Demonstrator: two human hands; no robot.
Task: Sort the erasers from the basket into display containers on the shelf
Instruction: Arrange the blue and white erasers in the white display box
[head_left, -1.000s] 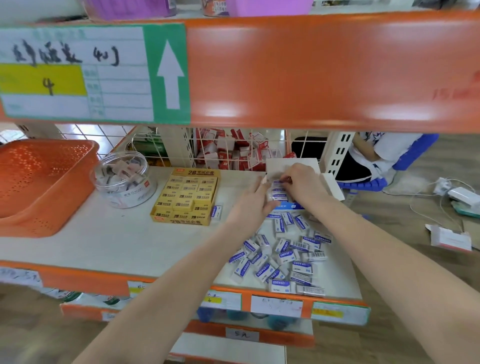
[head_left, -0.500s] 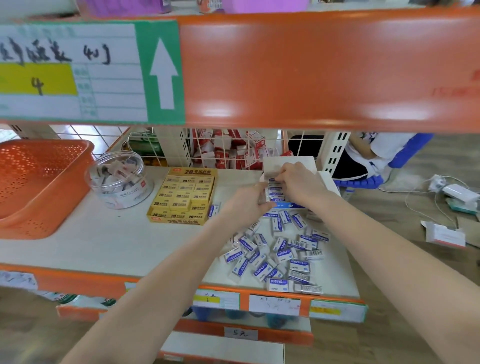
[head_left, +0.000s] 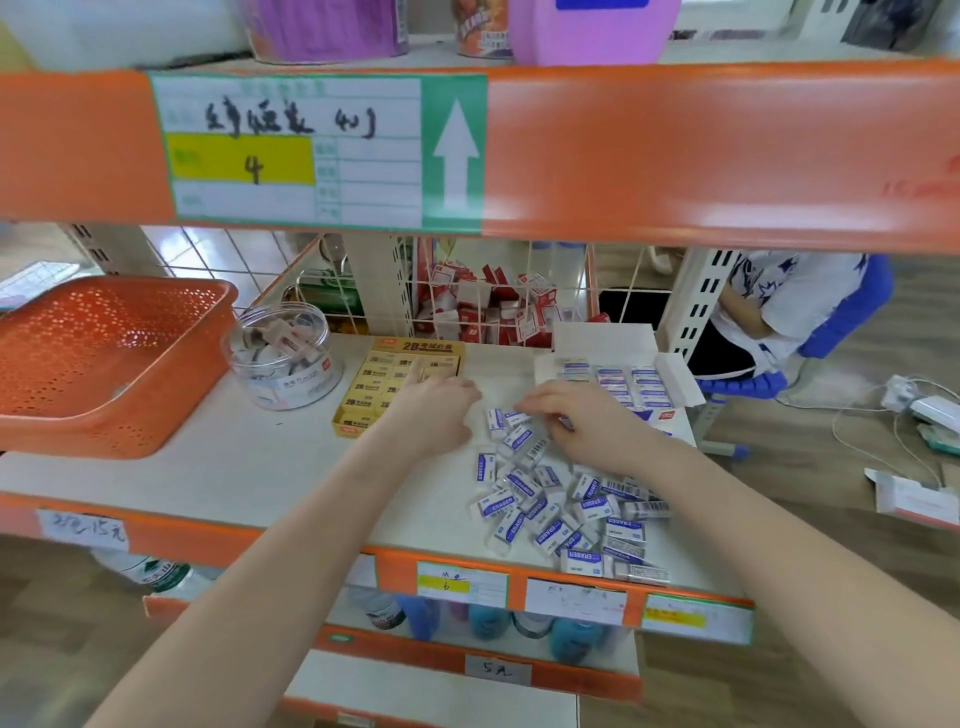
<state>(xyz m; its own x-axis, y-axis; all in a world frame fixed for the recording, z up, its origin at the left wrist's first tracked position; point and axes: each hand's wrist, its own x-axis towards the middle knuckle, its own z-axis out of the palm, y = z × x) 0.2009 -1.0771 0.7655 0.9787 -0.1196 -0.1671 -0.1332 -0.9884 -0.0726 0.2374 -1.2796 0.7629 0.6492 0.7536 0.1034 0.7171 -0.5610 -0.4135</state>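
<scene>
My left hand (head_left: 434, 410): back up, fingers curled under, over the shelf between the yellow box and the far end of the eraser pile. I cannot tell whether anything sits inside the curl.
My right hand (head_left: 582, 423): knuckles up, fingers bent and reaching left onto the farthest erasers of the pile. The fingertips (head_left: 527, 404) touch the wrappers, but I cannot tell whether they pinch one.
Loose erasers (head_left: 561, 512): a scattered heap of blue-and-white wrapped pieces on the right part of the shelf. It runs from under my right hand to near the front edge, the pieces at all angles and some barcode side up.
White display box (head_left: 602, 338): open with its flaps out, at the back right of the shelf just beyond my right hand. Rows of the same blue-and-white erasers are packed inside.
Shelf (head_left: 208, 467): a pale board with an orange front lip carrying paper price tags.
Orange basket (head_left: 104, 364): perforated plastic at the left end of the shelf, well apart from both hands.
Clear tub (head_left: 283, 358): round, just right of the basket, holding small items too blurred to name.
Yellow box (head_left: 384, 384): an open tray marked 2B, filled with yellow-wrapped pieces. My left hand overlaps its right edge.
Wire grid (head_left: 519, 291): behind the shelf, with red-and-white packs piled beyond it.
Seated person (head_left: 779, 301): past the shelf on the right, on a blue chair.
</scene>
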